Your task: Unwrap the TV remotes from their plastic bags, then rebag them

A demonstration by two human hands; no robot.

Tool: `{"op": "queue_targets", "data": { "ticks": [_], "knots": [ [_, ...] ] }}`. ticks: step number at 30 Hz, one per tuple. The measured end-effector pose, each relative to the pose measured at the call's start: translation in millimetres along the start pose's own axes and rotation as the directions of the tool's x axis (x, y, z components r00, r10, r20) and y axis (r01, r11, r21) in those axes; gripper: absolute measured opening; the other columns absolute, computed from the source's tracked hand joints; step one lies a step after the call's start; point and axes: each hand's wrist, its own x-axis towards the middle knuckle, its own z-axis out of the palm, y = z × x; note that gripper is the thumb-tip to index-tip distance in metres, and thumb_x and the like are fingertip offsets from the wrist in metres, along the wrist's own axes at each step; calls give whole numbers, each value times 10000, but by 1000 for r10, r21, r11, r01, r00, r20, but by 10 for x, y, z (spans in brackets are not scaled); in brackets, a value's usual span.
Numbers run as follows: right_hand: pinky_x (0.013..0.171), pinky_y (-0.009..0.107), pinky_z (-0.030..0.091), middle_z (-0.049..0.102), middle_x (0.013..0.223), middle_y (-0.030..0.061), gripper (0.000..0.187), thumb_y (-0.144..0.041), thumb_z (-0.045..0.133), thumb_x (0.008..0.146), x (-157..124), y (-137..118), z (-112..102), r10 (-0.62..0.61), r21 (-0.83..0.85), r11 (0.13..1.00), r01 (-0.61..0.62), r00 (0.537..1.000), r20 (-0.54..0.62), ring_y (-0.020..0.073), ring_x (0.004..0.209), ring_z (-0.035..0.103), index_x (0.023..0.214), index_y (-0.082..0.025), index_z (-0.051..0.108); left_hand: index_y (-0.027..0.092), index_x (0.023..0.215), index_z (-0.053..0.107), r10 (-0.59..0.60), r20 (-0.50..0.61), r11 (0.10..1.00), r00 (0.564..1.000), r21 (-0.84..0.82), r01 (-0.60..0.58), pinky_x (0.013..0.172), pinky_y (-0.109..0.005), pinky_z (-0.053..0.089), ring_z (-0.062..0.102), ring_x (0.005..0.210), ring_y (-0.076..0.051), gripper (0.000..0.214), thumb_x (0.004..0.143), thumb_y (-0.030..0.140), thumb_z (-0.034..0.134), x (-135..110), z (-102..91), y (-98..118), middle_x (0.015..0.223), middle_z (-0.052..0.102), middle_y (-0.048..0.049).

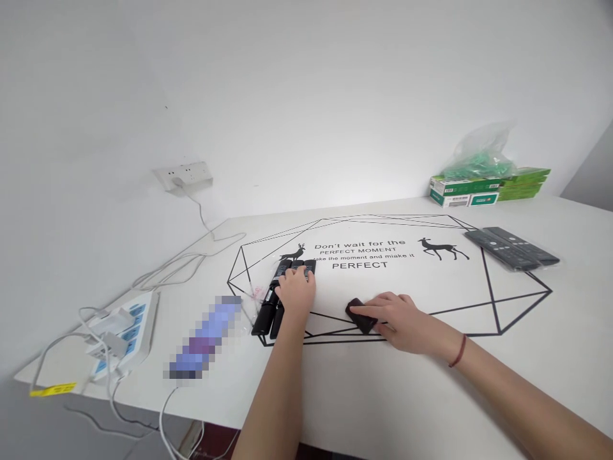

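Note:
Several black remote controls (264,319) lie side by side at the left of the printed pattern, partly under my left hand (297,291). Its bent fingers close over the upper end of the rightmost one, and the hand hides much of the group. To the right, a short black piece (360,317) rests at a slant on the table. My right hand (397,319) grips it, the index finger lying across its top and the thumb at its lower edge. What kind of piece it is, I cannot make out.
A blurred phone (204,338) and a power strip (138,332) with plugs and cables lie at left. Black remotes in clear plastic (512,248) lie at right. Green-and-white boxes (464,190) under a plastic bag (483,153) stand against the wall. The white table's (364,390) front edge is near.

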Motion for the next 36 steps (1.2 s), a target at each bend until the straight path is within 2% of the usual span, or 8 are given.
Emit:
{"op": "queue_targets", "data": {
  "ticks": [2,6,9,16,21,28,33,36],
  "knots": [
    [919,494,382,565,1283,65,535,-146,435,841,23,29,25,4,-35,999,-5,1000,-21,307,1191,460,1323,-374,487,232,1130,646,-13,14,999,1000,-31,14,848,-449,397,503,1077,-315,363,880,323,398,28,-50,-25,1152,612,-117],
    [978,529,353,442,1422,38,458,-296,540,844,67,54,78,-13,-49,999,11,999,-49,348,1321,328,1297,-359,522,239,1053,670,-48,-4,992,999,-119,47,840,-458,394,518,1048,-321,339,871,307,392,96,-158,-97,1104,642,-97],
    [1025,527,326,457,1415,34,443,-381,545,855,94,-52,191,-92,-19,996,90,994,-67,331,1316,359,1294,-329,528,238,1011,676,-82,-63,978,995,-196,68,835,-443,394,537,1017,-306,329,871,290,383,152,-226,-154,1050,664,-93],
    [1068,548,283,424,1439,76,408,-229,454,886,297,-539,627,-253,-22,967,253,956,-147,271,1320,377,1293,-224,478,246,949,676,-103,-119,937,987,-344,56,847,-405,395,561,998,-272,293,864,290,398,229,-259,-229,995,686,-59],
    [991,466,395,525,1323,110,345,-185,460,878,543,-694,785,-297,-78,955,286,914,-277,261,1213,469,1213,-184,542,245,965,673,-103,-96,919,990,-390,58,854,-388,396,558,1011,-262,285,856,279,413,231,-250,-231,1023,682,-56],
    [917,443,439,574,1201,108,333,-221,493,876,649,-689,844,-259,-83,966,245,902,-346,256,1093,528,1201,-200,561,248,964,674,-51,-84,924,995,-382,15,842,-380,400,573,986,-256,299,855,284,398,254,-194,-223,1006,690,-53],
    [929,442,420,566,1210,110,382,-284,540,853,675,-676,784,-254,-55,967,250,908,-334,261,1094,523,1230,-221,554,236,988,676,61,-41,950,997,-304,-71,799,-345,407,587,963,-247,316,860,282,391,239,-172,-146,999,694,-70],
    [927,404,426,560,1220,113,427,-334,574,831,665,-542,696,-294,-75,956,285,902,-316,254,1094,521,1239,-211,547,233,973,679,134,-23,965,991,-224,-136,769,-353,408,589,950,-260,319,854,287,389,207,-128,-64,1018,690,-76]
  ]
}}
